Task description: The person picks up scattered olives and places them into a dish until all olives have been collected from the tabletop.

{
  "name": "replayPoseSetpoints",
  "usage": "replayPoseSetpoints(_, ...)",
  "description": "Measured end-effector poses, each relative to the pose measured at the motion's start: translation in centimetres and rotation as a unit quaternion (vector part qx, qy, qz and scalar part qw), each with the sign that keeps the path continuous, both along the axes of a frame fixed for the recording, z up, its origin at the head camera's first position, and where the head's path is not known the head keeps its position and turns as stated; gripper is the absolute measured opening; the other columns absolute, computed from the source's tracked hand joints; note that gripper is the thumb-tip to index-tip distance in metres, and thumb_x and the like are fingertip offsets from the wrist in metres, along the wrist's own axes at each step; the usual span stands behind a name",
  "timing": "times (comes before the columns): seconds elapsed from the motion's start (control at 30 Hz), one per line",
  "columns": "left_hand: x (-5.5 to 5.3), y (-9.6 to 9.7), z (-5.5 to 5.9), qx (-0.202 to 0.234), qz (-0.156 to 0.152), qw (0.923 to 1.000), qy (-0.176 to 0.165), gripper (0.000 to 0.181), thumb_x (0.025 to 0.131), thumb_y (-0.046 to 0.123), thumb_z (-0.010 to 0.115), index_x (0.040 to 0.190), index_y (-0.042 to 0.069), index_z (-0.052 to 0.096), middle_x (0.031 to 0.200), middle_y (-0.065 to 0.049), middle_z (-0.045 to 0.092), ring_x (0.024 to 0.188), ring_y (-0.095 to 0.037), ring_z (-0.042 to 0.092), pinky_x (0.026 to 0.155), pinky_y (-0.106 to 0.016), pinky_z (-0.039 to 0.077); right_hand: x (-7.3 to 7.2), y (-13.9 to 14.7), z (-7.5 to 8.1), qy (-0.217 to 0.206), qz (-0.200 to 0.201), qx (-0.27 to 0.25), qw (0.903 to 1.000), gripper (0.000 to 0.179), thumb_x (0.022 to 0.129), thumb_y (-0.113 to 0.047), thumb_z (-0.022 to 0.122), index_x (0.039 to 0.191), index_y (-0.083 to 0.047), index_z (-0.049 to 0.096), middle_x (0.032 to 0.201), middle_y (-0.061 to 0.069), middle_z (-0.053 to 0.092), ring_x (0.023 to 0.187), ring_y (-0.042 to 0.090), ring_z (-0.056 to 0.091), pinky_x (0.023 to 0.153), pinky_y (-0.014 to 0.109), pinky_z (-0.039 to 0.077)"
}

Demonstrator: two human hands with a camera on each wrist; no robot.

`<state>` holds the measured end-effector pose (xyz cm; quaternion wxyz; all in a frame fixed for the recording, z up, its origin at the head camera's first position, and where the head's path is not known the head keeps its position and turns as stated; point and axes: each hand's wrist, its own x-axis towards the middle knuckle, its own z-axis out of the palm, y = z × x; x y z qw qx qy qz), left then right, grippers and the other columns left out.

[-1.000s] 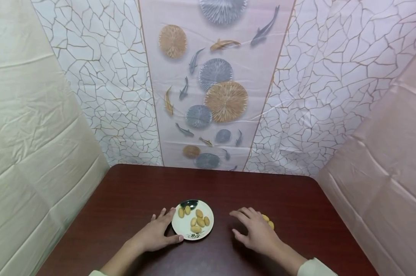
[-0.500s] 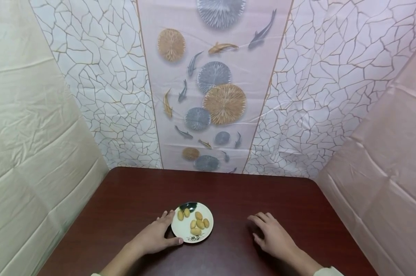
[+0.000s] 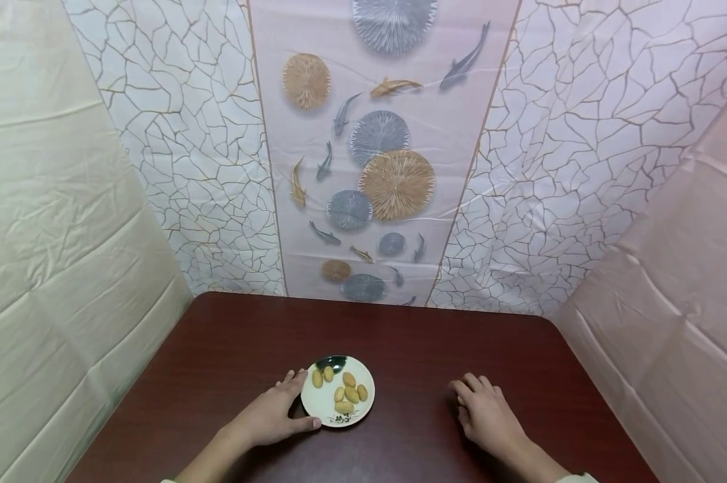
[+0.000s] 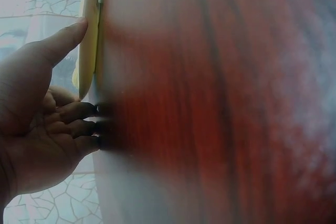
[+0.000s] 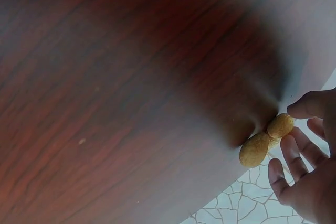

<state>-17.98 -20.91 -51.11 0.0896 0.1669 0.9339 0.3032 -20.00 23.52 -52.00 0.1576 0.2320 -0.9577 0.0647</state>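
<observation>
A small round plate [image 3: 366,409], white with a dark green patch, holds several yellow-brown oval nut-like pieces [image 3: 351,394]. My left hand [image 3: 273,409] rests at its left rim, thumb and fingers spread. In the left wrist view the plate [image 4: 89,40] shows edge-on, the thumb at its rim. My right hand [image 3: 490,416] is on the table to the right, fingers curled downward. In the right wrist view its thumb and a fingertip pinch one oval nut-like piece [image 5: 281,125]. Another oval piece [image 5: 254,150] lies right beside it, with a third partly hidden behind.
The dark red-brown wooden table [image 3: 267,329] has rounded far corners. A patterned cloth wall [image 3: 400,134] stands behind its far edge, with plain cloth hangings [image 3: 671,302] on the left and right.
My right hand has moved right, away from the plate, and its fingers have curled down over the loose pieces there. The left hand stays at the plate rim.
</observation>
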Motion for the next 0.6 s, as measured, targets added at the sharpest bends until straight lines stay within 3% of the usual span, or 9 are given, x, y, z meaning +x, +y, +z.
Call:
replayPoseSetpoints(0.27, -0.18, -0.16, -0.48, 0.001, 0.001, 1.0000, 0.004, 0.114, 0.093, 0.062, 0.083, 0.170, -0.007, 0.034, 0.176, -0.029, 0.037, 0.165, -0.053, 0.031, 0.130, -0.073, 0.034, -0.03, 0.01, -0.22, 0.042, -0.011, 0.003, 0.9990, 0.045, 0.074, 0.003, 0.087, 0.114, -0.015, 0.075, 0.102, 0.000, 0.067, 0.086, 0.023, 0.059, 0.066, 0.041, 0.050)
replayPoseSetpoints(0.6, 0.15, 0.01, -0.06, 0.004, 0.004, 1.0000, 0.002, 0.114, 0.093, 0.060, 0.083, 0.169, -0.008, 0.033, 0.176, -0.030, 0.035, 0.165, -0.054, 0.030, 0.130, -0.073, 0.034, -0.45, -0.27, -0.58, 0.070, 0.000, -0.015, 0.9975, 0.039, 0.080, 0.001, 0.088, 0.112, -0.015, 0.076, 0.099, -0.002, 0.065, 0.084, 0.021, 0.059, 0.064, 0.038, 0.047)
